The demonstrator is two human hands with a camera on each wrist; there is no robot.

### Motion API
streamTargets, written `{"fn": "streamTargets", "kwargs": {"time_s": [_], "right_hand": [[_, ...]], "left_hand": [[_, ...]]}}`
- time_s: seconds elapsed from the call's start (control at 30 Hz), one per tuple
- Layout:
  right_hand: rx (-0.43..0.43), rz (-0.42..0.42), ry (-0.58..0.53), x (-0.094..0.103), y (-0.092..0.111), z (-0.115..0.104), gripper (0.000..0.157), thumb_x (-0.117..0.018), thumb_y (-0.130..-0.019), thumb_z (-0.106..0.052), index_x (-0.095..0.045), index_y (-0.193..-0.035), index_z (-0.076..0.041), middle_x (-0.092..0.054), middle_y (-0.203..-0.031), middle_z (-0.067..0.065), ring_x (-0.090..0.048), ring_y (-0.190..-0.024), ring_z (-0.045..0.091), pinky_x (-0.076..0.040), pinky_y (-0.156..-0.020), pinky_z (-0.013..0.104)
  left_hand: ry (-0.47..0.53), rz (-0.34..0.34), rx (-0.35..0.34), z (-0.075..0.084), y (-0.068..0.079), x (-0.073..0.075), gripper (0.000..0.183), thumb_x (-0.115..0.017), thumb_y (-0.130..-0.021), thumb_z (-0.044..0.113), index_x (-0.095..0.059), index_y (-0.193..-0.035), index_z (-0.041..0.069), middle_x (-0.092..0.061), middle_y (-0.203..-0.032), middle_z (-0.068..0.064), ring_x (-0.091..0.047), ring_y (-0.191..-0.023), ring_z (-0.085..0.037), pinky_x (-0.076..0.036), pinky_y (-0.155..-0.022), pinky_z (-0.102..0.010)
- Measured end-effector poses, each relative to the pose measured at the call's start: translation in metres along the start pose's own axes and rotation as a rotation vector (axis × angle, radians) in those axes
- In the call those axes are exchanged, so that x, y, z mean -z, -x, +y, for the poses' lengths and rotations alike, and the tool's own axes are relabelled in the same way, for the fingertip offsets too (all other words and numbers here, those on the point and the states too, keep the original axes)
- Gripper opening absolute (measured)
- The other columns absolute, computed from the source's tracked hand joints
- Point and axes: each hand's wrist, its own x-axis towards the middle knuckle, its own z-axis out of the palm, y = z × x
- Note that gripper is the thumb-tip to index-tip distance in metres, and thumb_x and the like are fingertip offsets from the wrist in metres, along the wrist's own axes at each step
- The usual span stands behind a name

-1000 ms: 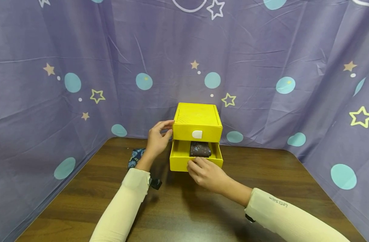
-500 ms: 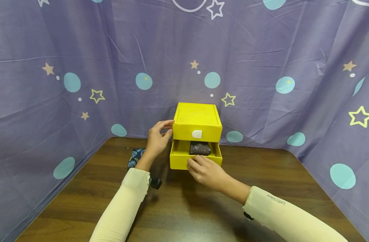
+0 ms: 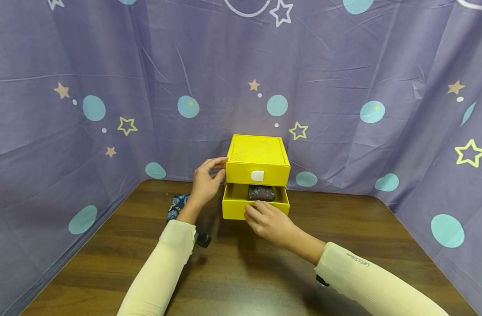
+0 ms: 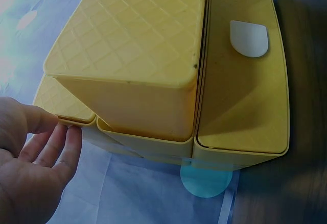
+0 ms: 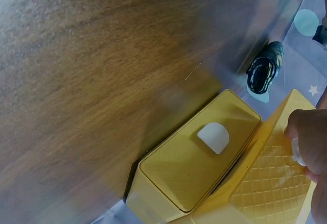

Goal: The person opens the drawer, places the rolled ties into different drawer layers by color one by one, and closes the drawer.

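A yellow drawer cabinet [image 3: 259, 149] stands at the back of the table, its middle drawer [image 3: 233, 210] pulled partway out. Inside that drawer lies a folded dark brown cloth [image 3: 260, 193] with a small floral pattern. My right hand [image 3: 270, 223] is at the drawer's front; in the right wrist view its thumb and a finger pinch the white handle [image 5: 297, 151]. With fingers mostly straight, my left hand [image 3: 205, 183] touches the cabinet's left edge near the top drawer [image 3: 237, 173]. The left wrist view shows thumb and fingertips against that edge.
Left of the cabinet, partly behind the left forearm, lies a dark blue patterned cloth [image 3: 176, 204]. The bottom drawer [image 4: 245, 96], with its white handle, is closed beneath the pulled-out one. A purple curtain [image 3: 323, 87] hangs close behind the wooden table [image 3: 335, 245].
The middle drawer has slid a little further into the cabinet, and my right hand has moved slightly away from me with it. The left hand has stayed in place.
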Motion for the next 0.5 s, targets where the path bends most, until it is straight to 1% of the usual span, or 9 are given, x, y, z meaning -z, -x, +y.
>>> {"fn": "streamTargets", "kwargs": {"time_s": [0.1,0.2,0.33,0.5], "right_hand": [[-0.002,0.015,0.006,-0.0020,-0.0002,0.0002,0.047,-0.027,-0.109,0.005,-0.073,-0.104,-0.003,-0.062,-0.107,0.011,-0.058,-0.091,0.025,-0.055,-0.078,0.031],[-0.004,0.007,0.006,-0.0033,0.0000,0.0007,0.047,-0.027,-0.109,0.005,-0.073,-0.105,-0.003,-0.062,-0.108,0.011,-0.058,-0.092,0.025,-0.055,-0.079,0.031],[-0.002,0.010,0.003,-0.0046,-0.0007,0.0026,0.050,-0.025,-0.109,0.004,-0.074,-0.105,-0.003,-0.063,-0.109,0.011,-0.058,-0.092,0.026,-0.056,-0.079,0.032],[-0.007,0.018,0.002,-0.0060,-0.0019,0.0042,0.052,-0.023,-0.110,0.004,-0.074,-0.104,-0.003,-0.063,-0.107,0.011,-0.058,-0.091,0.026,-0.055,-0.078,0.032]], "left_hand": [[-0.003,0.001,0.000,-0.0004,-0.0001,0.0000,0.033,-0.066,-0.098,0.001,-0.072,-0.129,0.012,-0.067,-0.124,-0.007,-0.066,-0.111,-0.023,-0.060,-0.090,-0.044],[-0.001,0.003,0.003,-0.0008,-0.0006,0.0000,0.033,-0.067,-0.098,0.001,-0.072,-0.128,0.012,-0.067,-0.123,-0.007,-0.066,-0.111,-0.023,-0.060,-0.090,-0.044],[-0.001,0.002,0.013,-0.0005,-0.0010,-0.0002,0.033,-0.067,-0.098,0.001,-0.072,-0.128,0.011,-0.067,-0.123,-0.007,-0.066,-0.111,-0.023,-0.059,-0.091,-0.044],[0.007,-0.002,0.017,0.0003,-0.0010,0.0001,0.033,-0.066,-0.098,0.000,-0.071,-0.129,0.010,-0.067,-0.123,-0.009,-0.066,-0.112,-0.025,-0.059,-0.092,-0.047]]}}
